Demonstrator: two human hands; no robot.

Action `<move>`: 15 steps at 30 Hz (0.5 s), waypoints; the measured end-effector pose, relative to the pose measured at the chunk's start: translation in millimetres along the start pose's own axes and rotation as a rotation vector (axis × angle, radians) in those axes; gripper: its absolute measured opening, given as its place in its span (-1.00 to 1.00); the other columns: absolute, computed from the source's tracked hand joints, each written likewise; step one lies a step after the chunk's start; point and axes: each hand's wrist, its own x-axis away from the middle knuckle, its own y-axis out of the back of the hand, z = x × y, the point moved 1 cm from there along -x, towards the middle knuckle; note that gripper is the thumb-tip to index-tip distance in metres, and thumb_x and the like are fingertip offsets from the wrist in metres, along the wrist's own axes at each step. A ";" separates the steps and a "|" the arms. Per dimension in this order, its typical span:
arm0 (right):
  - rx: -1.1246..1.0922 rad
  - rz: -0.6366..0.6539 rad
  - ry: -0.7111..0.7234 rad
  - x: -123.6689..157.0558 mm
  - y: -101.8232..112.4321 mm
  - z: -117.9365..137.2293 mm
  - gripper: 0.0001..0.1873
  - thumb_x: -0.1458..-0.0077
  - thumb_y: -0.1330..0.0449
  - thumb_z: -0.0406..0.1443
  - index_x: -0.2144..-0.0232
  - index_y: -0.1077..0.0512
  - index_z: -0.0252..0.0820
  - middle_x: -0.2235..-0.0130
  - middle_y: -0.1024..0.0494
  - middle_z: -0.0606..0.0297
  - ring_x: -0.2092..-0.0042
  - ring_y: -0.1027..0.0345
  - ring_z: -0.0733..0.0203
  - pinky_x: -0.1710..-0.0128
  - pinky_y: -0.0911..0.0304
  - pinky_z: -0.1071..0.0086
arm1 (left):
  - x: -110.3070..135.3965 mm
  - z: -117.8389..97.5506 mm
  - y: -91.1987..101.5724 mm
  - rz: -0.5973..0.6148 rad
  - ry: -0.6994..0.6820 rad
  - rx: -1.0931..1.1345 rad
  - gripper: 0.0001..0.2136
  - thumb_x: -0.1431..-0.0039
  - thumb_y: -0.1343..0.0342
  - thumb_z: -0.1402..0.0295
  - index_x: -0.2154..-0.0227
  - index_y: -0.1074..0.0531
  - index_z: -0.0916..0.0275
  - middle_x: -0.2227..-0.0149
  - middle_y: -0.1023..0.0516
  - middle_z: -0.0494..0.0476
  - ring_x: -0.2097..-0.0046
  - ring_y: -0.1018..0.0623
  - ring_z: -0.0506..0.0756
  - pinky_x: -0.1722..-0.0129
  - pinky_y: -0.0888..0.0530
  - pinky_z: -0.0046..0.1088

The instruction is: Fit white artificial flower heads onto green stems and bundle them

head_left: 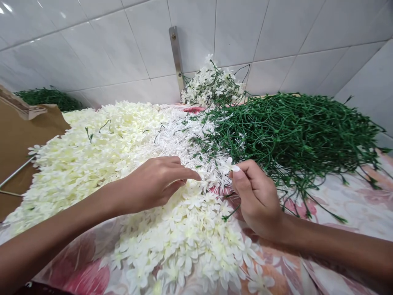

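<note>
My left hand rests on a heap of cream artificial flowers, its fingertips reaching right among the blossoms. My right hand pinches a small white artificial blossom between thumb and forefinger. The two hands are close together, with a mass of white flower strands just beyond them. A large pile of thin green plastic stems lies to the right, and some of its strands trail near my right hand. Behind it sits a bunch of white blossoms on green stems.
Everything lies on a pink floral cloth against a white tiled wall with an upright metal bracket. Brown cardboard and a thin metal rod are at the left, with a dark green bundle behind.
</note>
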 end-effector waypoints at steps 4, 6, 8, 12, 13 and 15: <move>0.019 0.005 0.018 0.2 -0.5 0.0 -0.81 -0.28 0.08 -0.31 0.42 -0.19 -0.15 0.62 -0.14 0.50 0.61 -0.01 0.43 0.60 0.00 0.54 | -3.1 0.9 -4.4 -0.003 -0.009 -0.039 -0.70 -0.20 0.04 0.54 0.09 -0.47 0.16 0.42 -0.47 0.12 0.37 -0.44 0.02 0.41 -0.31 -0.52; 0.032 0.009 0.021 0.6 -0.2 0.2 -0.81 -0.28 0.07 -0.32 0.41 -0.19 -0.15 0.62 -0.13 0.50 0.61 -0.01 0.43 0.61 0.00 0.54 | -3.9 1.9 -6.6 0.002 -0.011 -0.055 -0.69 -0.20 0.03 0.54 0.07 -0.46 0.14 0.43 -0.46 0.11 0.37 -0.43 0.03 0.40 -0.30 -0.52; 0.042 0.010 0.030 0.7 0.7 1.1 -0.81 -0.28 0.08 -0.32 0.41 -0.19 -0.15 0.62 -0.13 0.50 0.61 -0.01 0.43 0.61 0.00 0.55 | -4.5 2.7 -8.9 0.008 -0.013 -0.062 -0.69 -0.20 0.04 0.54 0.07 -0.45 0.13 0.42 -0.45 0.10 0.37 -0.43 0.02 0.40 -0.29 -0.52; 0.043 0.028 0.035 -0.4 1.5 3.4 -0.81 -0.27 0.07 -0.33 0.42 -0.19 -0.14 0.63 -0.10 0.51 0.62 0.01 0.43 0.62 0.02 0.54 | -6.4 1.1 -13.6 0.025 -0.034 -0.100 -0.70 -0.22 0.04 0.54 0.07 -0.44 0.12 0.43 -0.46 0.09 0.37 -0.41 0.03 0.41 -0.27 -0.51; 0.038 0.033 0.032 -0.7 1.3 3.5 -0.81 -0.28 0.07 -0.33 0.42 -0.18 -0.14 0.63 -0.09 0.52 0.63 0.02 0.43 0.62 0.03 0.54 | -7.0 -0.1 -14.5 0.036 -0.052 -0.116 -0.69 -0.21 0.04 0.55 0.06 -0.44 0.12 0.43 -0.46 0.09 0.37 -0.40 0.04 0.41 -0.26 -0.50; 0.027 0.040 0.025 -1.0 0.9 3.2 -0.81 -0.28 0.08 -0.32 0.41 -0.18 -0.14 0.64 -0.08 0.52 0.63 0.03 0.43 0.63 0.04 0.54 | -8.2 -2.7 -16.2 0.060 -0.086 -0.139 -0.67 -0.19 0.04 0.59 0.06 -0.42 0.13 0.42 -0.47 0.09 0.35 -0.39 0.05 0.39 -0.25 -0.48</move>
